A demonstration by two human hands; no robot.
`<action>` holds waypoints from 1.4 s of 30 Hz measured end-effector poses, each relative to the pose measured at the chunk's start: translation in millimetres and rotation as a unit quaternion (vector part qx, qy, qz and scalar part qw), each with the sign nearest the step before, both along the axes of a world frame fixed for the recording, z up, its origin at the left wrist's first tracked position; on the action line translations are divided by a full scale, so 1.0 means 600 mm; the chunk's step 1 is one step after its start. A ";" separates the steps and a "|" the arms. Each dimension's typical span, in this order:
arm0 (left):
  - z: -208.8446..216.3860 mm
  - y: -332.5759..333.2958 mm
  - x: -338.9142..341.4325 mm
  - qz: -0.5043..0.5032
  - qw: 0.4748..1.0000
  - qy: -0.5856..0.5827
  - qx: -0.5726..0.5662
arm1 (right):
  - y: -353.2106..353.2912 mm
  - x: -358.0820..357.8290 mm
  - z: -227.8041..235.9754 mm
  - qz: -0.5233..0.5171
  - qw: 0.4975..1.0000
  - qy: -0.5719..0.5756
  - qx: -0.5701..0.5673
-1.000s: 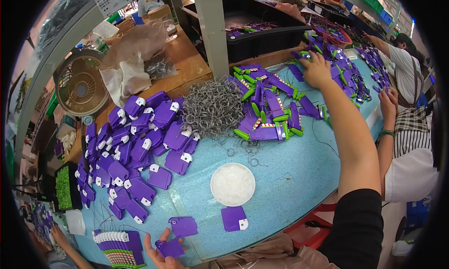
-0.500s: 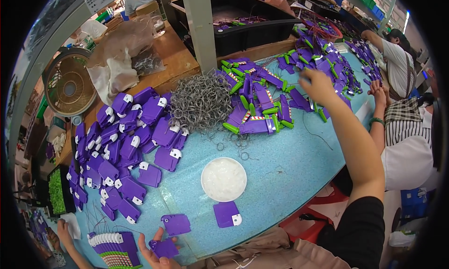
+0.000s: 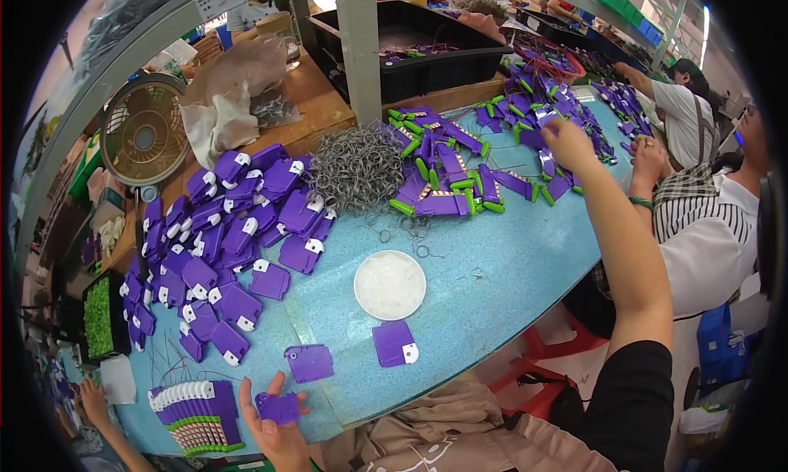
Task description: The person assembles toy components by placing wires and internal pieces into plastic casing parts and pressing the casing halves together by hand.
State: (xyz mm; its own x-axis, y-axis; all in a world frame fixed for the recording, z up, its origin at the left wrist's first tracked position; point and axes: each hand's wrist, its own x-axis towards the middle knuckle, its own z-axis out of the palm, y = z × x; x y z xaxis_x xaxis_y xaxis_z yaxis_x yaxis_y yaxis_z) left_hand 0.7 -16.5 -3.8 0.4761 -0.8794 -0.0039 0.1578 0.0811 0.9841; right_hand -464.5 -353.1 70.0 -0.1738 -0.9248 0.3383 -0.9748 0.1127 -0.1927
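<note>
My left hand (image 3: 281,436) is at the front edge, its fingers closed around a small purple plastic plate (image 3: 277,408). Far to the right, my right hand (image 3: 570,147) reaches over a heap of purple parts with green ends (image 3: 443,170). Its fingertips pinch a purple plastic part (image 3: 533,139). Near my left hand, one flat purple plate (image 3: 309,363) lies on the table. A purple piece with a white corner (image 3: 395,343) lies below a round white dish (image 3: 390,285) with clear-whitish contents.
Purple pieces with white corners (image 3: 238,304) are heaped at left, beside grey metal rings (image 3: 355,170). A fanned row of assembled pieces (image 3: 197,414) lies front left. A black bin (image 3: 443,78) and metal post (image 3: 359,61) stand behind. A co-worker (image 3: 706,217) sits at right.
A purple part now shows at my right fingertips, where none was visible before. My left hand still holds the small plate. The whole view has shifted slightly.
</note>
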 end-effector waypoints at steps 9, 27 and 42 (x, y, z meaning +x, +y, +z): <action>0.052 0.005 -0.035 -0.132 0.949 0.282 -0.040 | 0.128 0.113 -0.064 0.151 0.954 0.260 -0.017; 0.034 0.030 -0.044 -0.325 0.896 0.285 0.100 | 0.128 0.047 -0.102 0.050 0.921 -0.386 -0.029; 0.083 0.004 -0.039 -0.396 0.820 0.373 0.180 | 0.403 0.437 -0.058 0.571 0.653 -0.476 0.143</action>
